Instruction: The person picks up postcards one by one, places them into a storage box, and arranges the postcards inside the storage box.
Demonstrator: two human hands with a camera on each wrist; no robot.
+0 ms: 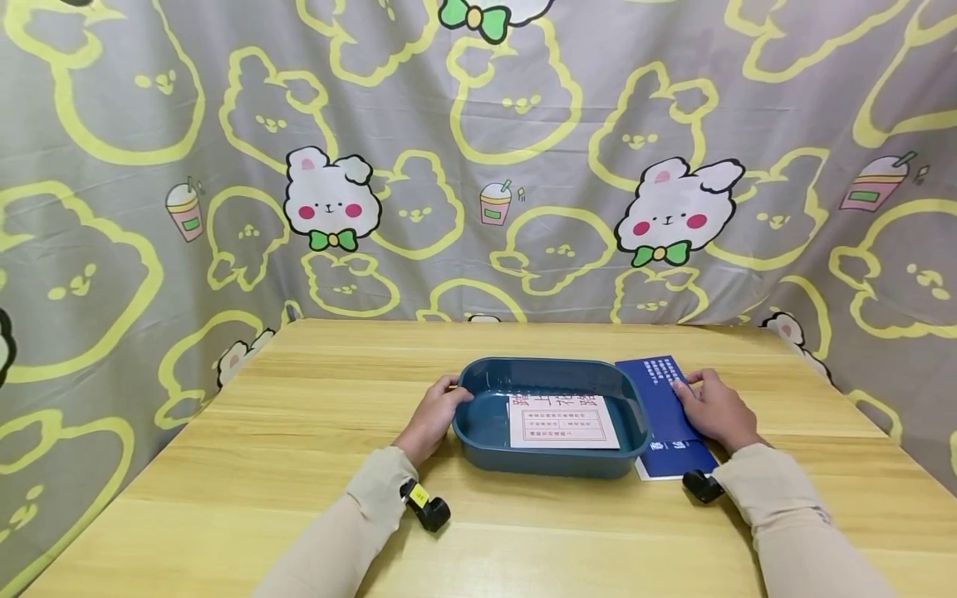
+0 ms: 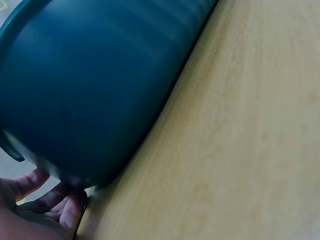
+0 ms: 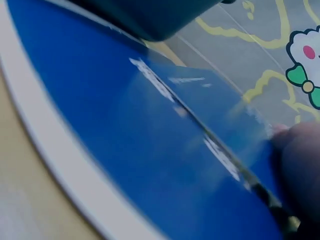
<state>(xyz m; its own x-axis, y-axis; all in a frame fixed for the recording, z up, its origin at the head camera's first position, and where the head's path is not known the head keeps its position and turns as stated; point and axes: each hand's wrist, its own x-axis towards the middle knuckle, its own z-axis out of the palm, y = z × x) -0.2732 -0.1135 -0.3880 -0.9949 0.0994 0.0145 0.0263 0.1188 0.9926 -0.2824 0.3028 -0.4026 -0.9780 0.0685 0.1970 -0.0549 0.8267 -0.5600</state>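
A dark teal plastic basin point(image 1: 546, 462) rests on the table. My left hand point(image 1: 434, 418) grips its left end, thumb over the rim and fingers against the outer wall. In the left wrist view the fingertips point(image 2: 74, 207) touch the wall low down. Inside the basin lies a white card point(image 1: 564, 425) with red print and a framed text block. Right of the basin is a blue card point(image 1: 654, 399) with white characters, overlapping another blue card point(image 1: 680, 459) with a white edge. My right hand point(image 1: 718, 411) pinches the blue card's right edge, thumb on top; its other fingers are partly hidden.
The wooden table point(image 1: 299, 432) extends around the basin on both sides and in front. A grey curtain point(image 1: 419, 274) with yellow outlines and cartoon rabbits hangs along the back and sides. A black wrist camera point(image 1: 428, 507) sits at the left cuff, another point(image 1: 703, 487) at the right.
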